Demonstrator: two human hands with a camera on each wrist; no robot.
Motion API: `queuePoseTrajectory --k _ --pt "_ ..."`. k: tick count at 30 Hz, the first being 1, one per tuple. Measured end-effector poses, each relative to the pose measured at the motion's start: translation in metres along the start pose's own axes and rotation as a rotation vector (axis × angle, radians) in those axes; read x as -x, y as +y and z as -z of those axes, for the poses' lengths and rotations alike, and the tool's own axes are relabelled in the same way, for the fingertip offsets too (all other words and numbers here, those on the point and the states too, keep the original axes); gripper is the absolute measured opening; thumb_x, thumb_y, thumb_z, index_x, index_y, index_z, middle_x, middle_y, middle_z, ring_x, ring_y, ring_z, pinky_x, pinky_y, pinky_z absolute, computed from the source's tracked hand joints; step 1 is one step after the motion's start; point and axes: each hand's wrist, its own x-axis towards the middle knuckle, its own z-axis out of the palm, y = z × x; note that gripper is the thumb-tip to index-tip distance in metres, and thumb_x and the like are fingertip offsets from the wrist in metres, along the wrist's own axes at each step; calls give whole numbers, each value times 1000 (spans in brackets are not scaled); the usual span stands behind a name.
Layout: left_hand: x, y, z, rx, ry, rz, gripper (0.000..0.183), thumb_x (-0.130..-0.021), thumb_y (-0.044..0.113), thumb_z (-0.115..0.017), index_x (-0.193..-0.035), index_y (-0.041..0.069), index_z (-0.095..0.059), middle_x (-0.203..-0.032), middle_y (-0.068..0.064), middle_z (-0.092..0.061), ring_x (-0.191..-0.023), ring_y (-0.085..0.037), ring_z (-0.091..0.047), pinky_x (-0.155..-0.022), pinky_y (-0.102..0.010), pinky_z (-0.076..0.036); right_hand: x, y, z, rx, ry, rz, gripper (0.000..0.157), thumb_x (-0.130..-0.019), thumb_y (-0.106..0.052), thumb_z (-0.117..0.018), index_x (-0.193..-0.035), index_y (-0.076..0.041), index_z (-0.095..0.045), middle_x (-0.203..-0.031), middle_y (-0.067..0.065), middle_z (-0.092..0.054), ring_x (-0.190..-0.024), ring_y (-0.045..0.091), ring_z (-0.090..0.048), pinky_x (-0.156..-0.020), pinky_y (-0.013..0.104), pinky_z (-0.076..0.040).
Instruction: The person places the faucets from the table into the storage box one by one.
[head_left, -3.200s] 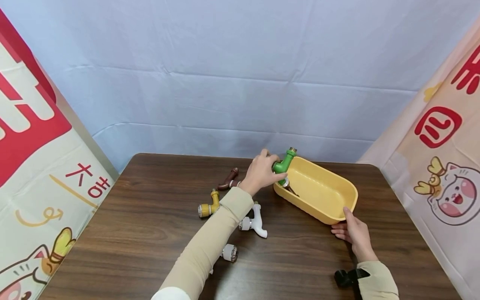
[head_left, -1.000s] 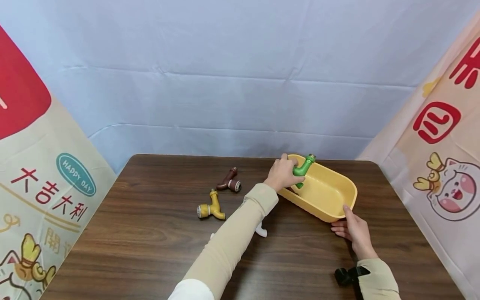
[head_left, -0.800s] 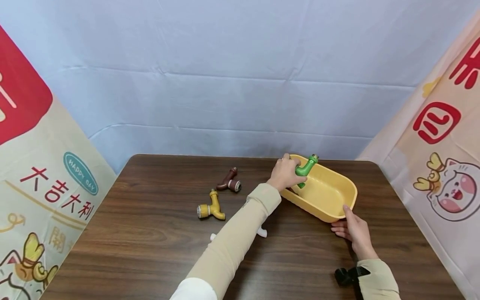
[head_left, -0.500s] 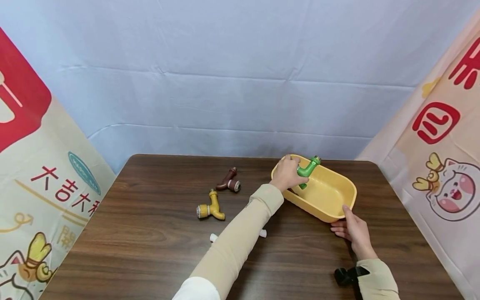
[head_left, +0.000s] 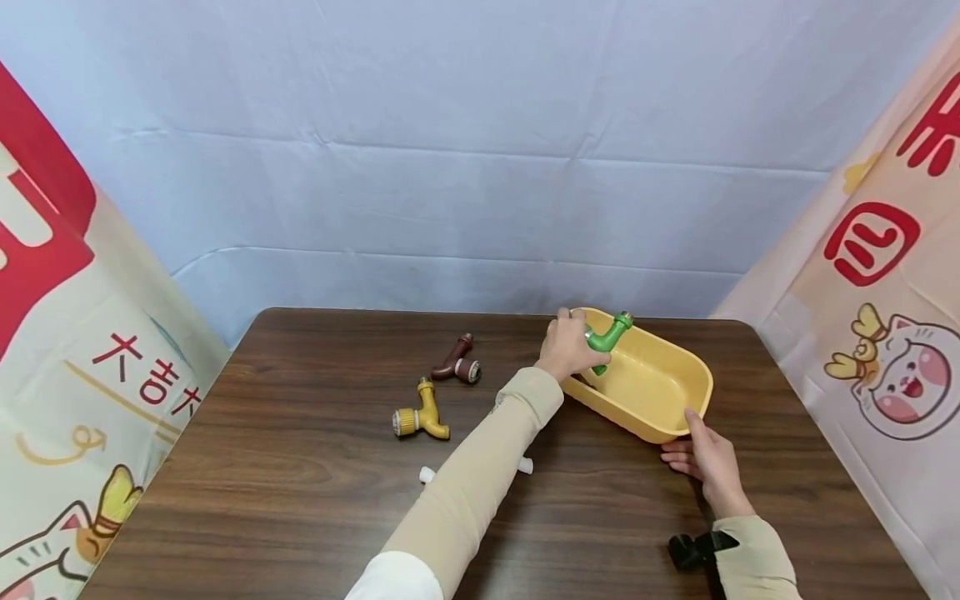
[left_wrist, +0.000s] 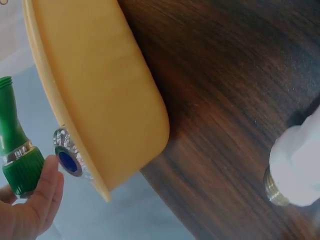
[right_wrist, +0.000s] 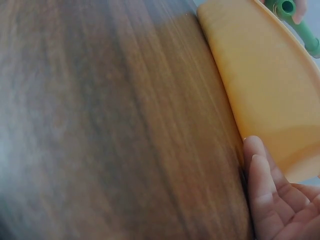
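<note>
My left hand (head_left: 568, 343) grips a green tap (head_left: 613, 332) by its handle end, over the left end of a yellow plastic basin (head_left: 652, 435). In the left wrist view the ribbed green handle (left_wrist: 24, 170) sits between thumb and fingers. Beside it, a silver knob (left_wrist: 70, 156) with a blue centre shows at the basin's rim; the rest of it is hidden. My right hand (head_left: 711, 467) holds the basin's near right corner, thumb on the rim and fingers low against the outer wall.
A brown tap (head_left: 457, 360) and a yellow tap (head_left: 424, 413) lie on the wooden table (head_left: 300, 467), left of the basin. White tap ends (head_left: 427, 475) stick out from under my left forearm. A pale cloth hangs behind the table.
Since the oldest frame, my left hand has carried the green tap rightward, from the basin's left rim to over its inside. Lately it shifts slightly back left. My right hand stays put.
</note>
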Motion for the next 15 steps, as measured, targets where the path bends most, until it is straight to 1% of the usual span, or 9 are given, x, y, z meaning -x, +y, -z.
queuePoseTrajectory --k 2,4,9,12,15 --pt "1 0 0 -3 -1 2 60 -68 47 -72 -113 13 -52 -97 -3 -42 -75 -12 -44 -52 -17 -40 0 0 0 -3 -5 1 79 -90 -57 -39 -130 11 -31 -64 -2 -64 -59 10 -64 -57 26 -52" --pt "0 0 -1 -27 -7 -3 61 -68 48 -73 -114 14 -52 -98 -3 -42 -76 -12 -45 -53 -17 -40 1 -1 0 -2 -5 -3 80 -89 -57 -39 -131 11 -30 -64 -2 -64 -59 10 -64 -57 26 -52" --pt "-3 -1 -2 -99 -19 -19 66 -67 50 -74 -118 13 -52 -98 -4 -46 -79 -14 -49 -60 -18 -44 1 -1 0 1 -2 -9 81 -90 -57 -38 -133 11 -28 -64 -2 -64 -59 10 -64 -58 26 -52" --pt "-5 -2 -2 -123 -13 -18 67 -66 53 -73 -114 11 -52 -95 -4 -48 -79 -16 -51 -61 -19 -45 1 -1 0 3 0 -6 80 -90 -56 -38 -133 11 -28 -64 -2 -64 -59 10 -64 -57 26 -52" --pt "-5 -4 -4 -139 -6 -21 64 -65 54 -73 -108 10 -53 -90 -4 -50 -76 -16 -53 -59 -20 -45 1 -1 0 -1 1 -8 80 -90 -56 -38 -132 11 -29 -63 -2 -64 -58 10 -64 -57 26 -52"
